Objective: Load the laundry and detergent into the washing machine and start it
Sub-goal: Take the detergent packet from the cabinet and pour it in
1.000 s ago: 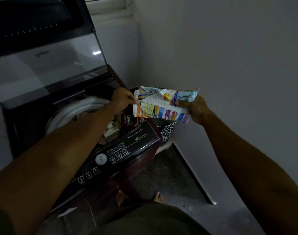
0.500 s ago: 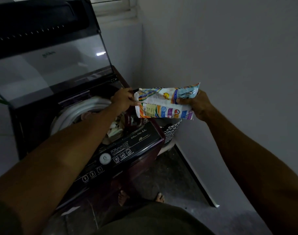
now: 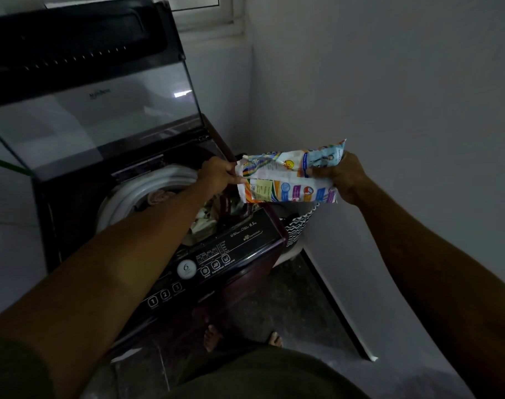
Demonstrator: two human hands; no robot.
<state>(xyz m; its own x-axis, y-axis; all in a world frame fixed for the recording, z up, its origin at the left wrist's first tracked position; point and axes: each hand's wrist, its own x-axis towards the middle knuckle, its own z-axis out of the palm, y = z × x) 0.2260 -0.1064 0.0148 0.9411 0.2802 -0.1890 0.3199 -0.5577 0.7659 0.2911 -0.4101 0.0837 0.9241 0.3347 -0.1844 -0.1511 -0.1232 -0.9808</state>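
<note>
A colourful detergent packet point(image 3: 286, 180) is held sideways in the air, just right of the washing machine's point(image 3: 239, 234) open top. My left hand point(image 3: 216, 175) pinches the packet's left end. My right hand point(image 3: 342, 177) grips its right end, fingers curled round it. The machine's glass lid point(image 3: 96, 110) stands raised. Laundry point(image 3: 159, 197) lies inside the white-rimmed drum, partly hidden by my left forearm. The control panel point(image 3: 205, 269) with a round dial and buttons faces me.
A black-and-white patterned basket point(image 3: 298, 226) stands on the floor between the machine and the right wall point(image 3: 389, 110). My bare feet point(image 3: 214, 338) are on the dark floor in front of the machine. A window frame point(image 3: 205, 12) sits above the corner.
Both hands have lifted the packet slightly and kept their hold on its ends. The view has shifted a little; the machine and laundry have not moved.
</note>
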